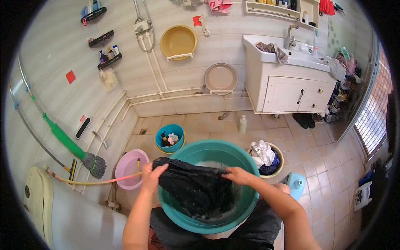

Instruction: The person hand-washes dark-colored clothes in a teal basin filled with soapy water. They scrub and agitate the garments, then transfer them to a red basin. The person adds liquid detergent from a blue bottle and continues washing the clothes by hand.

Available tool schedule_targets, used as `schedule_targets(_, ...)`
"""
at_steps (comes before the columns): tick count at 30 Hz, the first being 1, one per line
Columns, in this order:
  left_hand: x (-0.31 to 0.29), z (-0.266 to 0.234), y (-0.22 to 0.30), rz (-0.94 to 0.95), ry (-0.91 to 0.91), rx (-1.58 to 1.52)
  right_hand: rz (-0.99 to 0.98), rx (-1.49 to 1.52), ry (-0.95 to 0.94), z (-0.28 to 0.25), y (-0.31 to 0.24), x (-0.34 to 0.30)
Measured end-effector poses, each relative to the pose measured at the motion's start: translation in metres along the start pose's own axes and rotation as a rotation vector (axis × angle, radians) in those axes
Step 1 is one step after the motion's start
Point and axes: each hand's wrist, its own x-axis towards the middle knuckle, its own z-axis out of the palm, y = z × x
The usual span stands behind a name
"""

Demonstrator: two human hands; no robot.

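Note:
A wet black garment [193,185] is stretched between my two hands over a large teal basin [208,227]. My left hand [155,171] grips its upper left corner at the basin's left rim. On the other side, my right hand [236,175] is closed on its upper right edge, inside the basin's right part. The garment's lower part hangs into soapy water [212,165], where foam shows behind and in front of it. What kind of garment it is I cannot tell.
A pink basin [130,183] with a hose [100,182] running into it stands left. Behind are a blue bucket [160,146] of bottles and a pump bottle [243,124]. At right are a tub [280,156] of clothes and a light-blue bottle [295,185].

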Motion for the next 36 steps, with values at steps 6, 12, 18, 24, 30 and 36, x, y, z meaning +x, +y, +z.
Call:
schedule_targets(6, 0.005, -0.032, -0.011, -0.173, -0.171, 0.412, 0.079, 0.555, 0.194, -0.037, -0.057, -0.004)
schedule_targets(12, 0.011, -0.030, -0.066, -0.212, -0.359, 0.669, 0.575, 0.907, 0.140, -0.011, -0.018, 0.033)
schedule_targets(18, 0.042, 0.011, -0.176, -0.432, 0.256, 0.130, 0.456, 0.619, 0.459, 0.037, 0.090, 0.077)
schedule_targets(24, 0.017, 0.039, -0.265, -0.067, -0.128, 0.943, 0.176, -0.641, 0.247, 0.125, 0.099, 0.081)
schedule_targets(30, 0.023, 0.051, -0.272, -0.403, -0.356, 1.289, 0.259, -0.577, 0.283, 0.109, 0.116, 0.089)
schedule_targets(36, 0.027, 0.033, -0.273, -0.559, -0.142, 0.949, 0.243, -0.469, -0.047, 0.114, 0.117, 0.098)
